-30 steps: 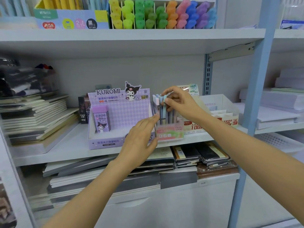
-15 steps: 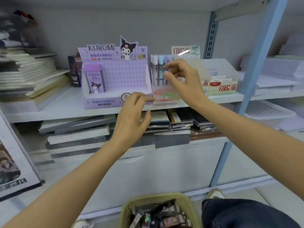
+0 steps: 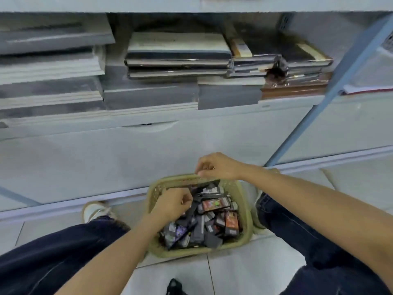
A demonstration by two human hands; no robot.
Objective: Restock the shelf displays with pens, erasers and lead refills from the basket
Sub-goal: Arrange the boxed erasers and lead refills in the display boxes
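A green plastic basket (image 3: 180,254) stands on the floor between my knees, filled with several small dark packets (image 3: 215,204) of stationery. My left hand (image 3: 172,206) is down inside the basket's left half, fingers curled among the packets; whether it holds one is hidden. Over the basket's far rim hovers my right hand (image 3: 219,167), fingers loosely curled, with nothing visible in it.
Straight ahead is a white drawer front (image 3: 148,150), with stacks of wrapped notebooks (image 3: 178,54) on the shelf above it. A blue upright post (image 3: 331,88) slants down on the right. My legs in dark jeans and a pale shoe (image 3: 95,210) flank the basket on the tiled floor.
The view has dropped from the pen and Kuromi displays to the floor. Both hands have left the shelf and come down to the basket.
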